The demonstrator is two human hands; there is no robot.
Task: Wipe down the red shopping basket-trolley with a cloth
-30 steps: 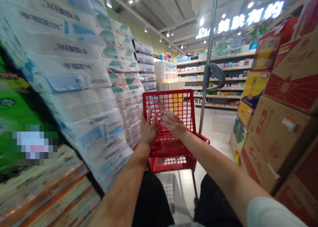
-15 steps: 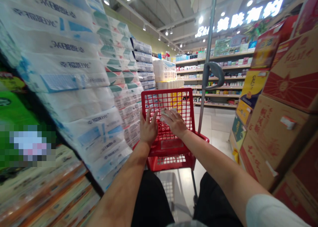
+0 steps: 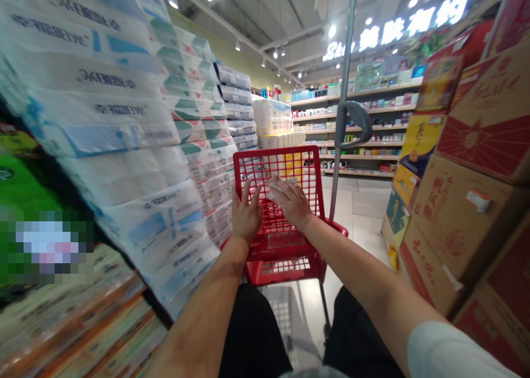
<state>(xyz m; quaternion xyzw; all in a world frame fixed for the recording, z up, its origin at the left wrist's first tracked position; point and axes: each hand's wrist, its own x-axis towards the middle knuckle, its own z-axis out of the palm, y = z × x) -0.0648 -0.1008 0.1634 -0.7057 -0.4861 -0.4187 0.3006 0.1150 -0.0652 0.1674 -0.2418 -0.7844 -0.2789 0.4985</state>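
A red shopping cart basket (image 3: 308,174) stands straight ahead of me in a store aisle. My left hand (image 3: 245,215) reaches over its near side with the fingers stretched up and apart, holding nothing. My right hand (image 3: 291,200) lies palm down inside the basket on a small white object (image 3: 276,183), its fingers pressed over it. I cannot make out what the white object is. A grey pole (image 3: 343,102) with a curved grey handle (image 3: 359,120) rises just right of the cart.
Stacked packs of toilet paper (image 3: 124,124) form a wall on the left. Red and brown cardboard boxes (image 3: 467,190) are piled on the right. Stocked shelves (image 3: 364,124) run across the far end, with pale floor tiles (image 3: 360,212) between.
Both hands stay in the cart; the right hand has shifted slightly on the white object. The view has drifted a little.
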